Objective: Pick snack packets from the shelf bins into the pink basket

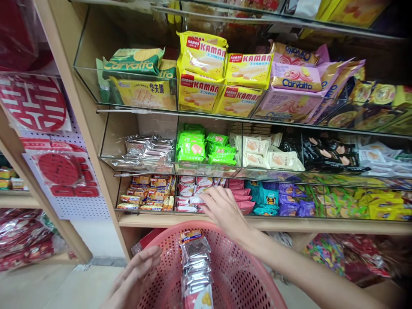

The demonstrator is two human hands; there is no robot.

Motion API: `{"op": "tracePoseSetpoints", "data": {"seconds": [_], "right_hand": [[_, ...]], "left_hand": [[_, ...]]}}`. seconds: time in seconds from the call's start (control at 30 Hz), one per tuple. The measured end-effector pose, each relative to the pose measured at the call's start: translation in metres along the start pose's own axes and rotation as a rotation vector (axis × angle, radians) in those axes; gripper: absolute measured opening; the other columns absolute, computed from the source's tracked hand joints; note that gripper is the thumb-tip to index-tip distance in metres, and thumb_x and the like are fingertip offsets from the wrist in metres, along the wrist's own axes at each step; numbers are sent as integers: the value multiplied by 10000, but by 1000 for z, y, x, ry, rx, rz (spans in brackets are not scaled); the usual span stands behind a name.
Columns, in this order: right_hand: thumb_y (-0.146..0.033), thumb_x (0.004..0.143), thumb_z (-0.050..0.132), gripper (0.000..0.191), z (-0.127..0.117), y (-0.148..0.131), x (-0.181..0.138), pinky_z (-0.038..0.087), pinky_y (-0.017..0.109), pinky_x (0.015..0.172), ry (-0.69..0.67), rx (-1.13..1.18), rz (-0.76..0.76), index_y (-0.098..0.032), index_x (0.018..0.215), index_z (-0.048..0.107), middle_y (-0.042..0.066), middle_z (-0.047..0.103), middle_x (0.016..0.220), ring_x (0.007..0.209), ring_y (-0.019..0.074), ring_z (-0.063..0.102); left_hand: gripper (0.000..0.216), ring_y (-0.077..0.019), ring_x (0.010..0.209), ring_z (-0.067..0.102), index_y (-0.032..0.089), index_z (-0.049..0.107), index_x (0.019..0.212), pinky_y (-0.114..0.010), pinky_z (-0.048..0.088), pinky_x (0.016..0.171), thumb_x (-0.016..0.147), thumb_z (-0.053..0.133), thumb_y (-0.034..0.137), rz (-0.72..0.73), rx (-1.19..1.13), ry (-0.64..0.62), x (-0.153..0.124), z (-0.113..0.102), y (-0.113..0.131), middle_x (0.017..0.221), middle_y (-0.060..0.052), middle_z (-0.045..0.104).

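While outstretched, right hand on packets

A basket sits in front of the shelves, with a stack of packets inside it. The left hand rests on the basket's left rim. The right hand reaches over the basket into the lowest bin, between the snack bars on the left and the pouches on the right.

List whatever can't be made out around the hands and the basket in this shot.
All in the head view:
- Right hand: its fingertips are among the pink-and-white packets, so whether it grips one is hidden by the hand itself.
- Left hand: wrist cut off by the bottom edge.
- Basket: near rim and floor cut off by the bottom edge.
- Strip of packets in the basket: print too blurred to read.
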State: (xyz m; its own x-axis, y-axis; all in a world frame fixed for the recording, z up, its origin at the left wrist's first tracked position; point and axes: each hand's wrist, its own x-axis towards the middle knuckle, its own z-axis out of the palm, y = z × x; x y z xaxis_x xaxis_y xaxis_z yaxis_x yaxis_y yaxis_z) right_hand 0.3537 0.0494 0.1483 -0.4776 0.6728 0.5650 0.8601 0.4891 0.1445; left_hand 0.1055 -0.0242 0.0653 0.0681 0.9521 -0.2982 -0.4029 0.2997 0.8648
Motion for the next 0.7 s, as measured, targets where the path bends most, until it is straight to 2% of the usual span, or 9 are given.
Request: {"op": "tracePoseSetpoints", "data": {"seconds": [0.07,0.13,0.23,0.37,0.47,0.57,0.7], "right_hand": [[-254,899,499,147,-13,-13,-10,351,351,754,-47,88,-8,-208,1018,571,52,609,975,911,224,499],[-259,889,518,130,-23,-27,-20,375,347,763,-130,195,-16,-220,1000,574,38,605,973,912,215,509],[-254,872,551,118,-33,-43,-31,407,337,772,-297,341,-8,-242,985,583,16,606,974,916,200,528],[-261,846,592,108,-39,-54,-38,427,346,821,-442,470,13,-239,951,601,15,615,990,947,197,539],[-235,803,645,149,-37,-56,-39,428,340,836,-492,557,48,-214,948,620,25,621,982,957,195,546],[-263,773,682,229,-33,-55,-38,422,329,845,-555,670,71,-198,988,636,44,629,1016,989,201,551],[-363,780,664,309,-22,-40,-26,441,304,813,-639,875,81,-190,1032,623,43,647,1006,934,181,580]], "left_hand": [[440,-269,1312,377,244,648,1084,-396,218,1131,682,731,402,75,121,0,-4,14,14,1297,-34,589],[493,-273,1309,379,264,626,1123,-388,230,1126,656,766,332,169,265,-66,-7,25,20,1325,-27,563],[572,-300,1305,384,283,629,1130,-418,270,1104,589,813,263,265,344,-195,-8,36,12,1331,-47,555],[462,-327,1128,543,270,677,1049,-465,381,1002,603,798,253,177,233,-362,-5,40,-11,1139,-84,665],[322,-271,905,613,259,680,983,-454,463,874,672,746,314,145,217,-473,0,39,-22,939,-56,690],[209,-209,807,598,222,676,881,-385,487,810,718,710,349,138,307,-506,2,37,-23,841,-28,671],[215,-208,833,617,208,677,883,-378,488,821,740,696,367,35,251,-519,-1,37,-19,876,-31,694]]}}
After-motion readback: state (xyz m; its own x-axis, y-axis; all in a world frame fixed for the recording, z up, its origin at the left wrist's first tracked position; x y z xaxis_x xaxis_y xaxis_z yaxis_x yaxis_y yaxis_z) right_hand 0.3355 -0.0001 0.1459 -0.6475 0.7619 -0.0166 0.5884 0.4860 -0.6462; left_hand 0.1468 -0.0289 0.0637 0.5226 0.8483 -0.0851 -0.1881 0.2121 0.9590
